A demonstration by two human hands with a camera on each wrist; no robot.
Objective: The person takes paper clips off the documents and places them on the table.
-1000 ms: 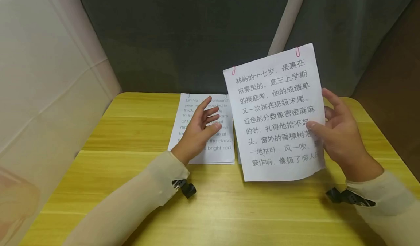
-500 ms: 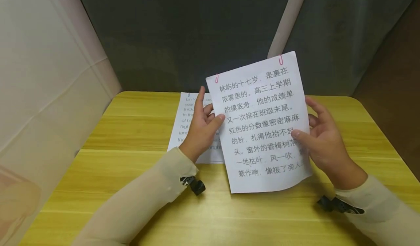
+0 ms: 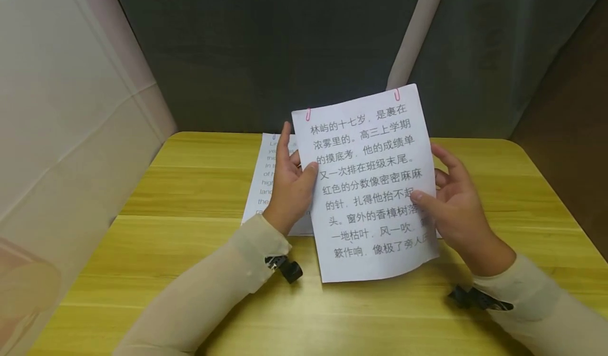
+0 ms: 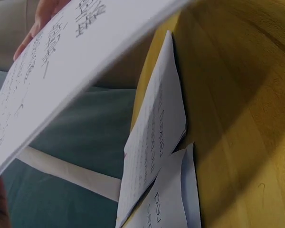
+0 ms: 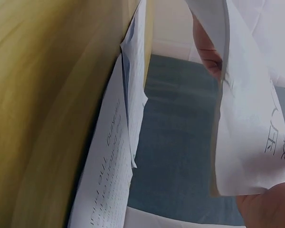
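I hold a white sheet of Chinese text upright over the table, with two pink paper clips on its top edge. My left hand pinches its left edge, thumb on the printed face and fingers behind. The right edge is pinched the same way by my right hand. The sheet's bottom edge hangs just above the wood. In the left wrist view the sheet slants overhead; in the right wrist view I see the sheet edge-on.
A clipped sheet of English text lies flat on the yellow wooden table, behind my left hand; more paper lies under it. A dark curtain hangs behind the table and a pale panel stands at the left.
My right hand has brought the Chinese sheet left and slightly down. My left hand has left the English sheet and taken hold of the Chinese sheet's left edge.
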